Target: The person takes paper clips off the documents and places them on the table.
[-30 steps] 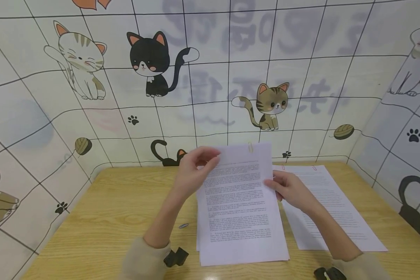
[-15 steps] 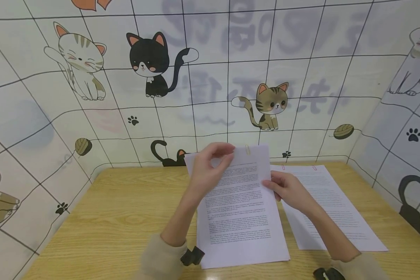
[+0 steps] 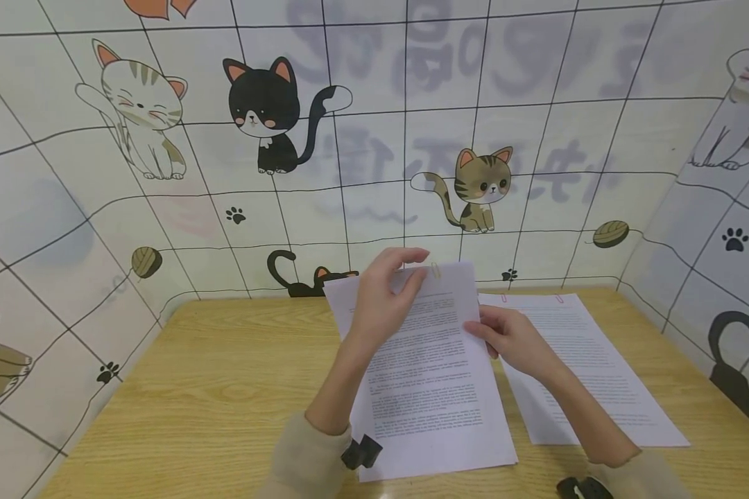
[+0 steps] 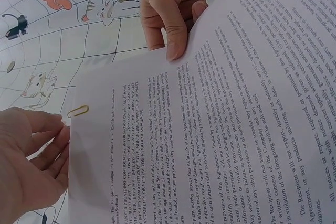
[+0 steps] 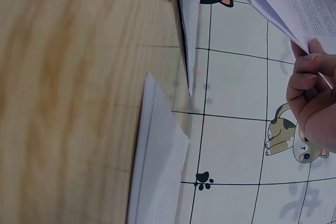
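Wood-grain table, backed by cat-printed wall. Head view: sheets tilted up, edge pinched by right hand, presumably for steadiness; second stack laid alongside. Left wrist: paper clip neighboured by left hand, fingers parted, nothing visibly held. Right wrist: pinched edge raised off table.

The held sheets are smooth, matt paper. The tabletop is grained wood, faintly glossy at its near edge

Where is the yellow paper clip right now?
In the head view, the yellow paper clip is on the top edge of the printed sheets gripped by the right hand, just right of the left hand.
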The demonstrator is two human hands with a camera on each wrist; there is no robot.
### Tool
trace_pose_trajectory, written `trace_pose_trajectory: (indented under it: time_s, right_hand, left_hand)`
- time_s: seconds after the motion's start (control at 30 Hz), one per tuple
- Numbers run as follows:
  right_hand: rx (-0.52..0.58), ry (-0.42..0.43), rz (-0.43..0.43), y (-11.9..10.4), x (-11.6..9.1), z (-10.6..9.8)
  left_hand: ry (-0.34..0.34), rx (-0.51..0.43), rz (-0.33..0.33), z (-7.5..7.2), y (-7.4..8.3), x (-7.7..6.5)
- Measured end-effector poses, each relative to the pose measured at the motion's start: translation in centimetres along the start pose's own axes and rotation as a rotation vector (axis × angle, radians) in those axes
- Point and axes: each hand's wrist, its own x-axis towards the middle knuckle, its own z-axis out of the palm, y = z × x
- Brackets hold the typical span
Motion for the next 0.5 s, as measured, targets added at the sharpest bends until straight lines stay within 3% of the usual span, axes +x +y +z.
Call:
trace_pose_trajectory:
  time_s: [0.23, 0.5]
  right_hand:
    - [-0.027, 0.008, -0.011, 0.07, 0.08, 0.12]
    - [-0.056, 0.009, -0.006, 0.06, -0.07, -0.26]
  left_hand:
    - [-0.04, 0.056, -0.062, 0.2, -0.2, -0.24]
    - [-0.001, 0.063, -0.042, 0.58, -0.73, -0.39]
